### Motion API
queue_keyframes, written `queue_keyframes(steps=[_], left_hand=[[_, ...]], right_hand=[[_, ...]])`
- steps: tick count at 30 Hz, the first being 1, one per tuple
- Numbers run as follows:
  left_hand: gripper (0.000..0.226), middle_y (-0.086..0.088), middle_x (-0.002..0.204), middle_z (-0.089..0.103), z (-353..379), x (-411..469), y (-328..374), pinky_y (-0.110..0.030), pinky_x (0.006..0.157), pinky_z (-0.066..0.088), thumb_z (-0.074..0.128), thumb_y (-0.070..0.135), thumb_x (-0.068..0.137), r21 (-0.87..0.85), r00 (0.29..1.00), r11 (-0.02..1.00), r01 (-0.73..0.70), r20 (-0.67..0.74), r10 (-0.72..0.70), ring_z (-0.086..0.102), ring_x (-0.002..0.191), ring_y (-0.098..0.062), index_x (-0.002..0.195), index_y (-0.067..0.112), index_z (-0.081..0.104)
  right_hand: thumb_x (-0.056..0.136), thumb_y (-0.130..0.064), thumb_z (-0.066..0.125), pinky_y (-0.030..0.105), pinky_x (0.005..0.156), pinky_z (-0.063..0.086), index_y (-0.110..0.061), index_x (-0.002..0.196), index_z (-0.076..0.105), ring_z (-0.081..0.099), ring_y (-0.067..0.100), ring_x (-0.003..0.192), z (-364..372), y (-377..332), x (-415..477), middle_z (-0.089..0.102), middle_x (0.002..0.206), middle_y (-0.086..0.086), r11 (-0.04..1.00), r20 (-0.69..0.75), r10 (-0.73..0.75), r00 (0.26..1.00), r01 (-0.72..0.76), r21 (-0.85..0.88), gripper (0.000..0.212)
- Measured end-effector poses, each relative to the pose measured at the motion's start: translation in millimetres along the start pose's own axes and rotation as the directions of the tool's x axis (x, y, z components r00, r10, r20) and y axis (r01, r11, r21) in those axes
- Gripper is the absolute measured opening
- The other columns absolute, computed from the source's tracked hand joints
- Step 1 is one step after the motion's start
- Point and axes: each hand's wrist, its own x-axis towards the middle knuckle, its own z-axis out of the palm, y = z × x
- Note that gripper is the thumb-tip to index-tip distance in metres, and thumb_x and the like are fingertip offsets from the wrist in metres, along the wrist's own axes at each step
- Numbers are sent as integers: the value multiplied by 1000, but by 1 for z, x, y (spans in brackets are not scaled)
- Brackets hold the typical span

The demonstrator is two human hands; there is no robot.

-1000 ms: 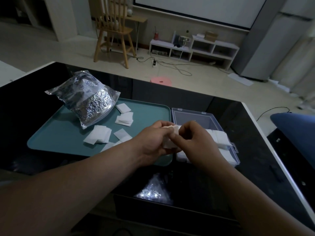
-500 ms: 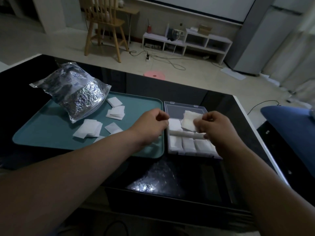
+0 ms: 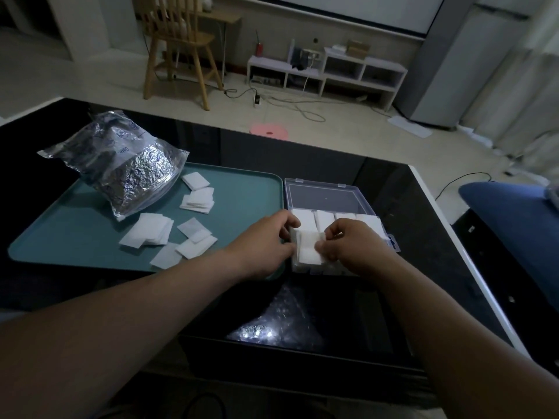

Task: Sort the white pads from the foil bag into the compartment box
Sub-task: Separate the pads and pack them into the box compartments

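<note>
The room is dim, with a pale floor, a wooden chair (image 3: 177, 46) and a low white shelf (image 3: 328, 71) by the far wall. A pink stool (image 3: 269, 130) peeks up behind a shiny black table (image 3: 402, 213).

On the table sits a green tray (image 3: 75, 243). A crinkly foil bag (image 3: 127, 167) lies at the back left of the tray. Loose white pads (image 3: 148, 234) lie on the tray next to the bag, some in small piles and some alone.

Just to the right of the tray, touching it, is the clear compartment box (image 3: 320, 193) with its lid open at the back. More white pads fill the spots inside it.

Both hands are over the near left part of the box. The left hand (image 3: 263, 246) has its fingers curled and pinches the left edge of one white pad (image 3: 308, 251). The right hand (image 3: 354, 246) pinches the right edge of the same pad with its thumb and fingertips. The pad sits flat, right on top of the pads in the box.
</note>
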Motion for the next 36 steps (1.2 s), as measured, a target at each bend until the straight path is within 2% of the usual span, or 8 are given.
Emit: queue_keyframes(steps=[7,12,15,18,23,26,30,36], left_hand=[[27,2,105,60,5,1,0,-20,78,45,65,27,97,8,999,1000,-14,-42,14,60,87,-12,123,26,58],[30,7,108,44,8,-5,-2,-25,85,44,70,38,91,133,994,988,-81,-59,90,54,88,-4,119,34,60],[23,10,102,43,9,-5,-1,-27,83,45,70,40,89,215,990,971,-106,-68,123,53,92,-10,110,32,65],[22,8,101,45,9,-3,0,-30,87,47,71,41,87,211,994,975,-65,-70,81,55,94,-13,104,30,65],[22,6,102,47,7,1,2,-32,88,50,74,38,83,179,998,984,4,-62,7,58,89,-15,100,29,63],[23,5,102,47,8,1,4,-32,88,50,73,36,83,139,998,990,16,-64,-7,58,90,-17,102,29,62],[24,5,102,46,-3,0,6,-32,85,49,72,34,86,108,993,994,-28,-114,40,58,88,-16,107,30,61],[22,1,108,50,-48,-17,-15,-38,88,49,64,35,90,207,980,978,15,-197,26,58,95,-20,110,27,59]], right_hand=[[92,-24,77,20,49,42,-8,87,74,58,9,57,6,0,3,71,72,3,999,-19,-2,1000,2,-37,17],[89,-40,77,30,60,44,-20,83,68,63,11,73,16,3,3,69,75,-5,978,-189,-76,979,37,-203,22],[89,-41,75,30,65,50,-23,81,68,65,11,75,17,3,1,70,76,-7,973,-176,-80,981,38,-228,22],[89,-43,74,32,68,54,-23,79,70,66,12,74,19,3,-2,70,75,-6,969,-157,-75,985,34,-244,23],[87,-44,74,30,63,48,-23,78,68,64,10,73,21,1,-3,69,75,-8,963,-170,-77,982,29,-267,24],[91,-44,70,34,69,55,-24,81,67,64,10,75,23,-1,-3,69,78,-9,961,-220,-100,970,37,-275,23],[94,-44,66,43,75,58,-24,81,64,63,13,73,28,-17,-1,66,75,-8,967,-318,-195,928,129,-218,24],[98,-40,63,31,64,47,-25,86,65,60,5,72,54,-66,8,65,77,-10,927,-232,-354,906,308,-215,19]])
